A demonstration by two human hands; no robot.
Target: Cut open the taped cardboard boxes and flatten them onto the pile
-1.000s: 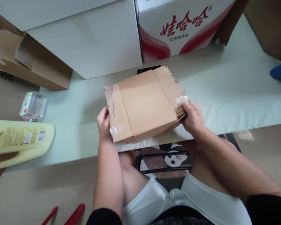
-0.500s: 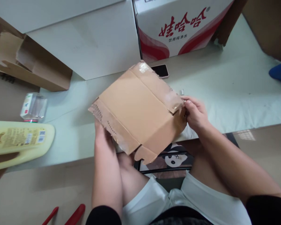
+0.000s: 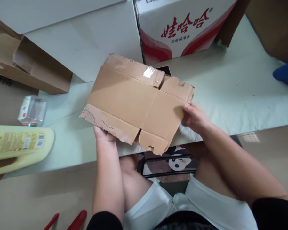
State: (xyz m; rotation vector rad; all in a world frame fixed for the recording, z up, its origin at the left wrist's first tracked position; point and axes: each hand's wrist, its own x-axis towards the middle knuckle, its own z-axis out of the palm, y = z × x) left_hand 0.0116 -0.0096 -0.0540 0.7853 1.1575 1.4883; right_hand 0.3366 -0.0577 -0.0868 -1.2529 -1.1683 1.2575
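Note:
A flattened brown cardboard box (image 3: 134,102) with torn edges and bits of clear tape is held up over the pale table's (image 3: 230,86) front edge. My left hand (image 3: 103,134) is under its lower left edge, fingers hidden behind the cardboard. My right hand (image 3: 194,118) grips its right edge, fingers closed on it. A black phone (image 3: 164,69) peeks out behind the cardboard's top edge.
A white box with red characters (image 3: 182,25) and a plain white box (image 3: 81,41) stand at the back. An open brown carton (image 3: 28,67) lies at left, with a clear plastic container (image 3: 32,110) and a yellow bottle (image 3: 19,145). Red handles (image 3: 69,220) show below; a blue object (image 3: 286,75) at right.
The cardboard has been turned and opened out flat, rising from a folded packet to a wide sheet. My left hand slid beneath it; the phone is now mostly covered.

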